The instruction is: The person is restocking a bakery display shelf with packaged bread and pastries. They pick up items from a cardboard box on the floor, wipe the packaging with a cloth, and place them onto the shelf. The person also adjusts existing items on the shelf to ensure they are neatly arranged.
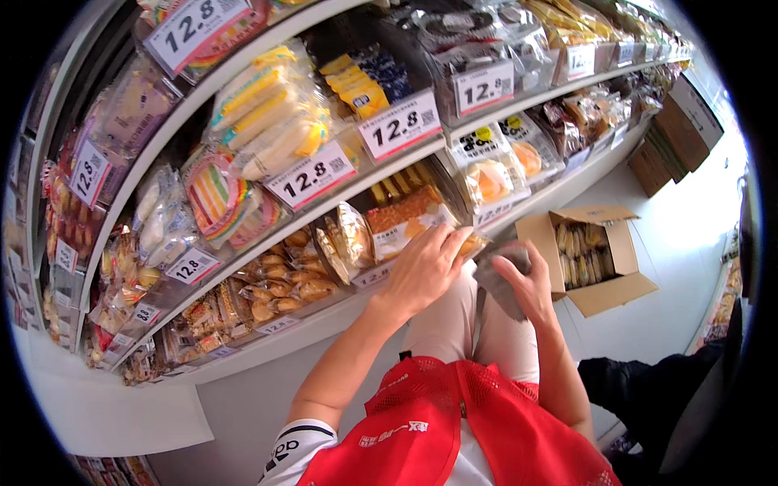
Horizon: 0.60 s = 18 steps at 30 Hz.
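Note:
My left hand (pixel 423 269) reaches to the low shelf, its fingers bent over the front edge of a packaged brown bread (pixel 413 215) with a pale label. The thumb side is partly hidden, and a bit of clear wrapper sticks out past the fingertips. My right hand (pixel 531 283), just right of it and above my knees, is closed round a crumpled grey cloth (pixel 498 283). Left of the brown bread, upright wrapped pastries (pixel 348 236) stand in the same shelf row.
Curved shelves of packaged breads with price cards (pixel 399 124) rise in front and to the left. An open cardboard box (pixel 620 251) of wrapped goods sits on the floor at right. Farther back are more cartons (pixel 673 146). Dark fabric (pixel 648 397) shows at lower right.

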### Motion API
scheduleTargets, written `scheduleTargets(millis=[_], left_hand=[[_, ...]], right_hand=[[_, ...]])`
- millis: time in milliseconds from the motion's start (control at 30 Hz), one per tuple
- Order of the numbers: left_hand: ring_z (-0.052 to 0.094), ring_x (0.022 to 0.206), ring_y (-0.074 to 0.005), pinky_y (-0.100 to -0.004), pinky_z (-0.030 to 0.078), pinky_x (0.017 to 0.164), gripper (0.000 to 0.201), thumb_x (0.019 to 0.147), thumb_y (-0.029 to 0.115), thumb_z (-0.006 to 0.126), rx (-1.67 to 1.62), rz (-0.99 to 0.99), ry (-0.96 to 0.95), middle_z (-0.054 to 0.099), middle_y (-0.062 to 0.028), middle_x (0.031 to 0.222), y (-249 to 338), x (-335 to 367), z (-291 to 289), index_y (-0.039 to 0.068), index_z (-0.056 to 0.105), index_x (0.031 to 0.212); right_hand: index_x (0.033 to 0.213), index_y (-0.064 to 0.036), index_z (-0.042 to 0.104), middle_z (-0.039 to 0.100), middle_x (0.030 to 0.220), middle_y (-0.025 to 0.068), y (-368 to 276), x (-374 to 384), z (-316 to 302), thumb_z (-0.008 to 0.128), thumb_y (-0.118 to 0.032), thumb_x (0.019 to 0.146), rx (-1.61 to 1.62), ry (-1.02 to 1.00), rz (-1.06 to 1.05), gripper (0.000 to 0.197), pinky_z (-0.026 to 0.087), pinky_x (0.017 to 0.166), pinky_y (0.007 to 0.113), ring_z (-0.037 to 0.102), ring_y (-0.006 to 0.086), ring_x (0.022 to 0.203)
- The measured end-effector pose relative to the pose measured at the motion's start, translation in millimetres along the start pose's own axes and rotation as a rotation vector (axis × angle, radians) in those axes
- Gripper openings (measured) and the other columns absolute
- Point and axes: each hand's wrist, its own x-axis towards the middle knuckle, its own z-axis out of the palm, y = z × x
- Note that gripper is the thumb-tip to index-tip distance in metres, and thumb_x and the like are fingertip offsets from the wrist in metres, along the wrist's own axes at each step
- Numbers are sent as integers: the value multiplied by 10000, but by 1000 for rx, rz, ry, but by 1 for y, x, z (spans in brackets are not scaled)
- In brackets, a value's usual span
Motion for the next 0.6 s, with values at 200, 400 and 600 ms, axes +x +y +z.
scheduleTargets(millis=[200, 400, 600], left_hand=[[500, 1128, -322, -394, 439, 949, 528, 767, 110, 718, -244, -164, -4, 515, -135, 1174, -14, -36, 44, 31, 511, 1246], [476, 1156, -343, -413, 405, 989, 486, 739, 30, 684, -271, -257, 94, 515, -168, 1192, -24, -60, 69, -13, 531, 1198], [570, 997, -316, -409, 461, 891, 329, 778, -18, 588, -52, -187, 270, 621, -146, 1018, -31, -67, 82, -10, 587, 1107]], right_hand=[[1192, -76, 596, 671, 930, 217, 32, 13, 16, 737, -226, 770, -343, -161, -28, 469, 494, 791, 394, 647, 354, 872], [1261, -114, 569, 669, 979, 214, 27, 14, 20, 719, -202, 778, -411, -244, 4, 513, 486, 816, 407, 631, 378, 930], [1337, -165, 523, 620, 1153, 218, 12, 11, 21, 691, -180, 802, -427, -274, -169, 561, 467, 903, 395, 591, 375, 1057]])
